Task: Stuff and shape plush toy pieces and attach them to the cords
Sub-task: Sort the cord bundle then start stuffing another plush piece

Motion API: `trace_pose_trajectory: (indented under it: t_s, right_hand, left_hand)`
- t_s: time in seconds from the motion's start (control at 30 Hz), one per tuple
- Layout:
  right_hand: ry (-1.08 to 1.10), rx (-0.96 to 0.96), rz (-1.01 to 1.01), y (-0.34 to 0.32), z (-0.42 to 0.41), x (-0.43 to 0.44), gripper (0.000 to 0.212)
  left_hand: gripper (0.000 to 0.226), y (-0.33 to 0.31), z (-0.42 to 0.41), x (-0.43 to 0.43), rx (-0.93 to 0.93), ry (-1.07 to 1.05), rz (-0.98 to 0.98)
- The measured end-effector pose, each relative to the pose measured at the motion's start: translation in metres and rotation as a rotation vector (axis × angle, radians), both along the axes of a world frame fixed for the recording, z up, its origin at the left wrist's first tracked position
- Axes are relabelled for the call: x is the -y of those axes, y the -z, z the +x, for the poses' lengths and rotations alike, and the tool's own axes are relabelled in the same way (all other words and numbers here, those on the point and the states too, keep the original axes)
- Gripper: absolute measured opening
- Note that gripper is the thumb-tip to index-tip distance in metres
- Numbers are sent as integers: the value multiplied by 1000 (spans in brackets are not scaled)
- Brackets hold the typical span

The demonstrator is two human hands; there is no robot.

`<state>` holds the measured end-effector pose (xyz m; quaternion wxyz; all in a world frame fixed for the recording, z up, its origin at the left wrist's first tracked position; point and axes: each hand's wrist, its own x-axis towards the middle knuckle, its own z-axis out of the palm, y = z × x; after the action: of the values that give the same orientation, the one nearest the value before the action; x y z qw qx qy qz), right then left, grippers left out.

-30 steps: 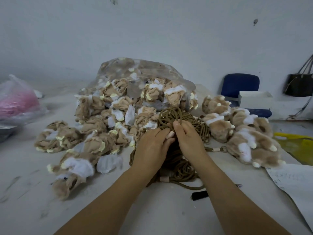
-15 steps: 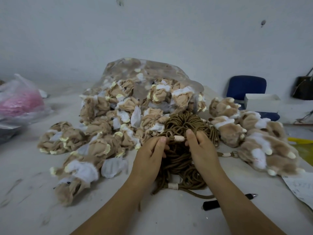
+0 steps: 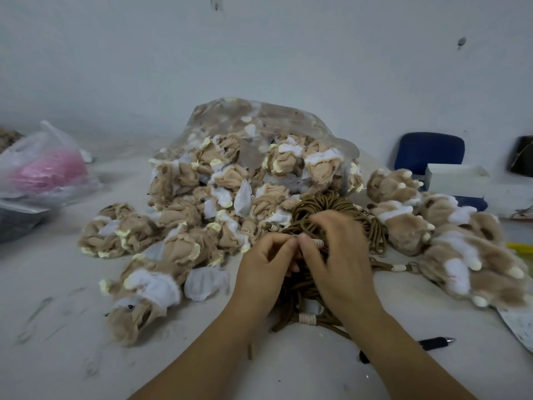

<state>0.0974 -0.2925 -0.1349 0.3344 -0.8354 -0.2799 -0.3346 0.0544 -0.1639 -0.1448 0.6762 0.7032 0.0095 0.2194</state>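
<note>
Cords (image 3: 326,204): coiled bundle, long axis running near to far
Left hand (image 3: 266,267): pinching Cords
Right hand (image 3: 343,255): curled, gripping Cords

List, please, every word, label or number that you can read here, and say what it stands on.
No text is legible.
On the sheet of paper: faint printed marks, too blurred to read.
On the white box and the pen: no lettering visible.
</note>
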Motion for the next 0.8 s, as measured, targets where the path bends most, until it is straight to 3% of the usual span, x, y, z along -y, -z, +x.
trace_pose_trajectory:
  t_s: [0.1, 0.17, 0.23, 0.33, 0.4, 0.5, 0.6, 0.7, 0.8]
  right_hand:
    - [-107, -134, -168, 6, 1, -10, 34]
    - [-47, -138, -258, 9, 7, -10, 31]
    - [51, -158, -326, 13, 13, -6, 31]
    - [214, -180, -362, 19, 21, 4, 31]
    - [268, -195, -308, 19, 25, 9, 31]
    - [304, -208, -265, 19, 27, 12, 30]
    - [321, -113, -194, 20, 22, 10, 25]
    - [272, 54, -114, 15, 18, 5, 22]
    - [154, 81, -276, 19, 16, -2, 14]
  left_hand:
    - [15, 0, 2, -5, -18, 18, -139]
    - [17, 0, 3, -11, -20, 20, -77]
    - [18, 0, 7, -23, 15, -65, 225]
    - [23, 1, 13, -52, 39, -457, 684]
    - [29, 7, 15, -70, -130, -647, 846]
    - [43, 19, 16, -78, -460, -611, 984]
    - [40, 24, 19, -82, -494, -610, 1029]
    - [27, 22, 20, -87, -435, -624, 930]
    - [21, 21, 20, -87, -411, -619, 870]
